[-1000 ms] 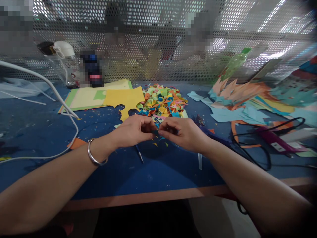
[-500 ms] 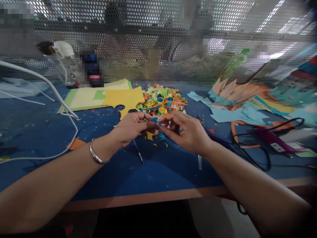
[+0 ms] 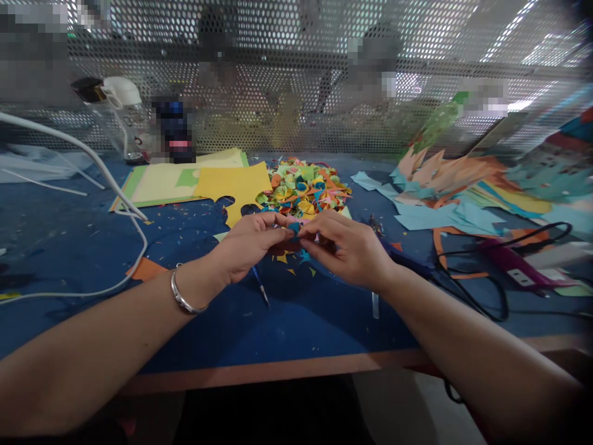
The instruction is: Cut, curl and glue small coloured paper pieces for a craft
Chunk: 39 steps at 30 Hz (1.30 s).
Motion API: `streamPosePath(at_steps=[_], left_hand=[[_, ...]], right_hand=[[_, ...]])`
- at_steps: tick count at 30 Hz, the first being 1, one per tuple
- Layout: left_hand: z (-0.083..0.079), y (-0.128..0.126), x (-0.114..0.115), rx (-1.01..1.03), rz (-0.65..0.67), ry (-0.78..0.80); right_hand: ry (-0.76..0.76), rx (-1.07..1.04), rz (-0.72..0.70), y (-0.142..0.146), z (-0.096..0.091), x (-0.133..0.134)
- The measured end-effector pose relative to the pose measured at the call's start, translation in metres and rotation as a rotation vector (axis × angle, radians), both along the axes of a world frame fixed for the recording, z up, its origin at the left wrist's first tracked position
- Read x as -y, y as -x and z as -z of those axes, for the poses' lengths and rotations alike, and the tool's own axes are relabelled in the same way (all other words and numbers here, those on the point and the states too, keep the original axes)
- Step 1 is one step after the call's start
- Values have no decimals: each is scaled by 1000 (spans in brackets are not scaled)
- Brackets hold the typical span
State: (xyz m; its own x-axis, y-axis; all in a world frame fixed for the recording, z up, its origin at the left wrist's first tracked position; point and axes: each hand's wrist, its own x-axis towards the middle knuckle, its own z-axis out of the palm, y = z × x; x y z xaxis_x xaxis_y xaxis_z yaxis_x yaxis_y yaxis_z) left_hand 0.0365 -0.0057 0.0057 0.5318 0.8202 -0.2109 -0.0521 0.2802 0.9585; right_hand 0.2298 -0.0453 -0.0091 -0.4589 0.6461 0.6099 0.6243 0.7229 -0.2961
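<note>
Between the fingertips of my two hands is a small blue paper piece (image 3: 293, 230). My left hand (image 3: 252, 242) pinches it with thumb and fingers; a silver bangle circles that wrist. From the other side my right hand (image 3: 345, 247) closes thumb and forefinger at the piece's right edge. Just beyond my hands lies a heap of small folded paper pieces (image 3: 306, 185) in many colours. A yellow paper sheet (image 3: 231, 185) with round cut-outs lies behind my left hand. Small yellow and blue paper scraps (image 3: 281, 257) lie on the table below my fingers.
A pen-like blue tool (image 3: 261, 287) lies near my left wrist. White cable (image 3: 99, 162) loops at the left, by bottles (image 3: 125, 117). Light-blue paper (image 3: 445, 213), a black cable (image 3: 500, 290) and a purple power strip (image 3: 519, 266) lie right. Perforated metal panel (image 3: 287, 86) stands behind.
Both hands stay at nearly the same place. My right fingertips have shifted slightly on the blue paper piece, and more of it shows between the hands.
</note>
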Motion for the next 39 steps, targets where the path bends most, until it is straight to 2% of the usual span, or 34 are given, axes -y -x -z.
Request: streamPosePath(at_steps=[6, 14, 21, 39], left_hand=[[1, -2, 3, 69, -49, -84], [6, -2, 4, 185, -29, -92], [9, -2, 5, 109, -7, -256], [8, -1, 5, -46, -50, -378]], right_hand=[[82, -94, 34, 3, -2, 2], [130, -175, 95, 5, -4, 5], [147, -218, 118, 4, -3, 4], [137, -206, 126, 5, -2, 3]])
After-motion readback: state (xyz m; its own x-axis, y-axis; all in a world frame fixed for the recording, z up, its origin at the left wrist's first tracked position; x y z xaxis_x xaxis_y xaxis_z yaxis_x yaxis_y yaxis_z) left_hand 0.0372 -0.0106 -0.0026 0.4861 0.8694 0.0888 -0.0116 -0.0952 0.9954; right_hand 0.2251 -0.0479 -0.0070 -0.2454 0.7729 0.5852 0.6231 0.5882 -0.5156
